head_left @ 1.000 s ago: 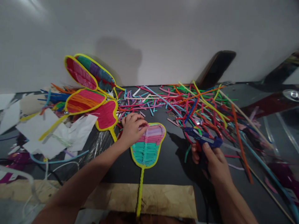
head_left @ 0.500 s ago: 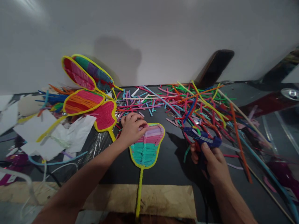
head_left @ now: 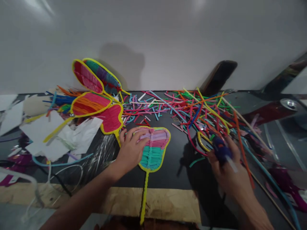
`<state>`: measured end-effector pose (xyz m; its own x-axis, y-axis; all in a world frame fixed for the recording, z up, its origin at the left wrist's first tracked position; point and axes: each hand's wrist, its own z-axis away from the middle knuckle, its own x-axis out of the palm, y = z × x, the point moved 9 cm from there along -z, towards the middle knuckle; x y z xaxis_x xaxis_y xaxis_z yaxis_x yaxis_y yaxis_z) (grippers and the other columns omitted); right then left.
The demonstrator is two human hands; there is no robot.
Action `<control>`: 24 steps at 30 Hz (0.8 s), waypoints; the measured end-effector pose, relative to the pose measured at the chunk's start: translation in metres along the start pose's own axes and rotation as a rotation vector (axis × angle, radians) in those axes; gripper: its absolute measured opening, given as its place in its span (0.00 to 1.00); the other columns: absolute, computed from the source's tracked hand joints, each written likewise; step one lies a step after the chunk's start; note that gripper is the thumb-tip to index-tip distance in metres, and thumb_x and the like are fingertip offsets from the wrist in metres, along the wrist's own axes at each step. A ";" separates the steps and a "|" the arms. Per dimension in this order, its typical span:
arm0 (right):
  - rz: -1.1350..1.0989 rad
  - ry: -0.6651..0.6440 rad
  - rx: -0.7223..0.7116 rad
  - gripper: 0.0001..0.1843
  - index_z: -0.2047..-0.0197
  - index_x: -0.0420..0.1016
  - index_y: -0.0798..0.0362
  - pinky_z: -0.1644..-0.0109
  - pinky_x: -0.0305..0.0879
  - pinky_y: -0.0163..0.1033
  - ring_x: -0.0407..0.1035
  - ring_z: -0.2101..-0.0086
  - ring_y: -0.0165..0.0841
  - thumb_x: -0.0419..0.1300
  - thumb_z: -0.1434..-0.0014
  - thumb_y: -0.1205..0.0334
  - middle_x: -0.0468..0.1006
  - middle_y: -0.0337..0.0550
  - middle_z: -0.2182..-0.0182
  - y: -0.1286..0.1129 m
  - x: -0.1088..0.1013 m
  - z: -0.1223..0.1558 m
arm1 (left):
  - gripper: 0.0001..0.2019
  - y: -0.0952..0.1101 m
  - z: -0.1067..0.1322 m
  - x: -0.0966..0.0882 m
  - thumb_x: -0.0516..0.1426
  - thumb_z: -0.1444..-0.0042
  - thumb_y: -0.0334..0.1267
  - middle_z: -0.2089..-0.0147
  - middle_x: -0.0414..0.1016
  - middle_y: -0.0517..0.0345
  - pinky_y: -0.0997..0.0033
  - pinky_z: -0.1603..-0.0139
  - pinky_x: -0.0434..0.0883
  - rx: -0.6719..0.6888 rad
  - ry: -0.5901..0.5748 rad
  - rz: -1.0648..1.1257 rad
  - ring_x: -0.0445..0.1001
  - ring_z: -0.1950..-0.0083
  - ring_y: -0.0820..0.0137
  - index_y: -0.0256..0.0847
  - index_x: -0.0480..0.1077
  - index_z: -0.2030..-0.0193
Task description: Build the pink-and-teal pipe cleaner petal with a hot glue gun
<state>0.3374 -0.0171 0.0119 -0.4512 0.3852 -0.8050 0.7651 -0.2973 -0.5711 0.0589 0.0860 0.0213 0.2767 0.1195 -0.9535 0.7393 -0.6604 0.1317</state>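
Observation:
A leaf-shaped craft piece (head_left: 153,147) with a yellow rim, pink and purple bands above and teal below, lies flat on the dark table (head_left: 175,169), its yellow stem reaching toward me. My left hand (head_left: 130,150) rests flat on the leaf's left side, fingers spread over the pink bands. My right hand (head_left: 227,171) grips a blue glue gun (head_left: 220,149), blurred by motion, to the right of the leaf and above the table. The gun's nozzle points away from me toward the strip pile.
A tangle of coloured strips (head_left: 196,110) covers the table's far right half. Several finished leaves (head_left: 96,95) and white paper scraps (head_left: 50,134) lie far left. A dark phone (head_left: 218,76) leans on the wall. Brown paper (head_left: 165,201) lies at the near edge.
My left hand slid down from the leaf's top onto its left side. My right hand turned and lifted the glue gun, which now points away and is blurred.

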 end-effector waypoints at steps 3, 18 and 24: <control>0.291 -0.051 -0.058 0.40 0.31 0.46 0.55 0.72 0.64 0.43 0.74 0.69 0.45 0.53 0.41 0.48 0.72 0.60 0.48 0.008 -0.002 0.006 | 0.13 0.013 0.014 -0.001 0.54 0.44 0.30 0.48 0.73 0.51 0.43 0.40 0.53 0.006 0.028 0.031 0.63 0.41 0.54 0.46 0.73 0.53; 0.009 -0.138 -0.509 0.09 0.63 0.74 0.50 0.56 0.67 0.43 0.72 0.62 0.37 0.55 0.40 0.57 0.77 0.46 0.65 -0.093 0.035 -0.035 | 0.24 0.090 0.064 0.028 0.52 0.40 0.53 0.36 0.63 0.46 0.39 0.32 0.40 0.451 -0.055 0.271 0.51 0.30 0.54 0.42 0.64 0.41; -0.176 -0.457 -0.336 0.08 0.66 0.73 0.52 0.65 0.64 0.35 0.70 0.70 0.32 0.55 0.42 0.59 0.77 0.41 0.70 -0.132 0.142 -0.061 | 0.20 0.091 0.064 0.020 0.53 0.39 0.51 0.40 0.69 0.50 0.44 0.31 0.42 0.447 0.002 0.312 0.56 0.32 0.58 0.41 0.68 0.46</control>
<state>0.2001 0.1301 -0.0167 -0.6798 -0.0334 -0.7327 0.7305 0.0583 -0.6804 0.0928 -0.0189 -0.0026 0.4431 -0.1316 -0.8868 0.2889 -0.9155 0.2802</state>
